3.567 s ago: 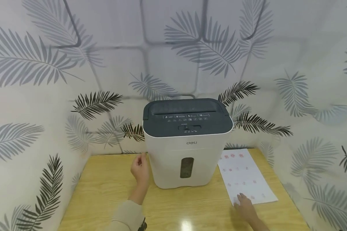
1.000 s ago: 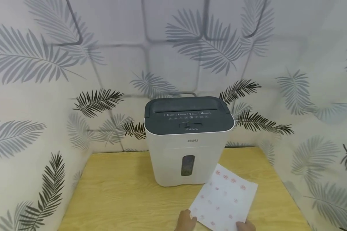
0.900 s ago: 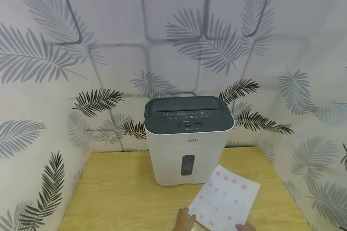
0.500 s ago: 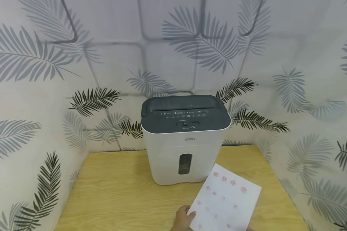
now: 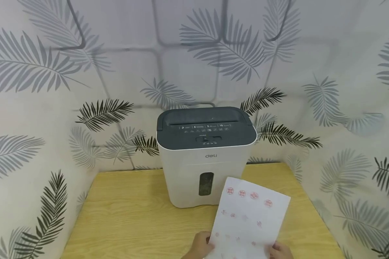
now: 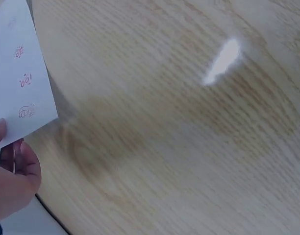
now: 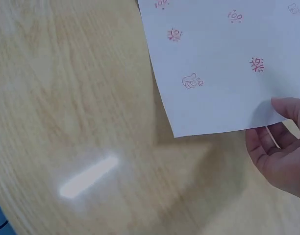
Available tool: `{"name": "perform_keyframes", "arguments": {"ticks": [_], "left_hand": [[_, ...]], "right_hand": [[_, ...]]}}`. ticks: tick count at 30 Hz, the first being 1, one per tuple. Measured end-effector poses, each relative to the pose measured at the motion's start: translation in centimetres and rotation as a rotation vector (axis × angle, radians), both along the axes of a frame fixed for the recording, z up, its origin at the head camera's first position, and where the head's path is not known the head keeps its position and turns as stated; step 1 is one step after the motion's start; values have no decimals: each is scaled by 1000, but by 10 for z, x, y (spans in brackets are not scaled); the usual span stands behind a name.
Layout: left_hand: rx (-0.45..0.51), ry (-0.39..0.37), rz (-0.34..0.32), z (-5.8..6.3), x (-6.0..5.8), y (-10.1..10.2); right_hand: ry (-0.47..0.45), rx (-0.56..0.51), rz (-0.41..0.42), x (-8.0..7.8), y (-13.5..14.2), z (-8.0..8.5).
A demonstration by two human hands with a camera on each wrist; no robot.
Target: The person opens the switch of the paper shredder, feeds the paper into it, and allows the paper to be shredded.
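A white sheet of paper [image 5: 246, 219] with rows of red stamp marks is raised over the front right of the table. My left hand [image 5: 200, 246] pinches its left edge, thumb on top and fingers beneath, as the left wrist view also shows. At the opposite edge my right hand [image 5: 280, 250] pinches it the same way; in the right wrist view the thumb [image 7: 285, 105] lies on the printed face. Behind the sheet stands a white paper shredder [image 5: 184, 180] with a dark grey top [image 5: 207, 133]. The sheet overlaps its lower right corner in the head view.
The shredder stands upright at the back middle of the wooden table [image 5: 126, 208]. A leaf-patterned wall covering [image 5: 116, 72] encloses the back and both sides. A bright light reflection [image 7: 88, 177] shows on the tabletop in the wrist views.
The paper lay flat right of the shredder; both hands have drawn it forward, turned it and lifted it off the table. My left hand has come from beside the shredder to the sheet.
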State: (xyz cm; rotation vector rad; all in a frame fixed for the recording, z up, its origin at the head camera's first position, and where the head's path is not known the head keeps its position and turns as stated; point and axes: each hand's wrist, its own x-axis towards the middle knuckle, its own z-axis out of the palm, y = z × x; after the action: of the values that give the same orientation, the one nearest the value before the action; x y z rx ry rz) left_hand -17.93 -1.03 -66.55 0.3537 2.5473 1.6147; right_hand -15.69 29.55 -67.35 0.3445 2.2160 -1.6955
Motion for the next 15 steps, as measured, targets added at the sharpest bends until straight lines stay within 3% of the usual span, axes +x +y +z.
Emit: {"name": "perform_keyframes", "arguments": {"ticks": [4, 8, 15], "left_hand": [[88, 7, 104, 15, -4, -3], [118, 62, 219, 33, -10, -6], [122, 120, 280, 68, -21, -20]], "right_hand": [[83, 121, -60, -8, -19, 20], [152, 182, -32, -19, -32, 41], [238, 294, 28, -42, -52, 90]]}}
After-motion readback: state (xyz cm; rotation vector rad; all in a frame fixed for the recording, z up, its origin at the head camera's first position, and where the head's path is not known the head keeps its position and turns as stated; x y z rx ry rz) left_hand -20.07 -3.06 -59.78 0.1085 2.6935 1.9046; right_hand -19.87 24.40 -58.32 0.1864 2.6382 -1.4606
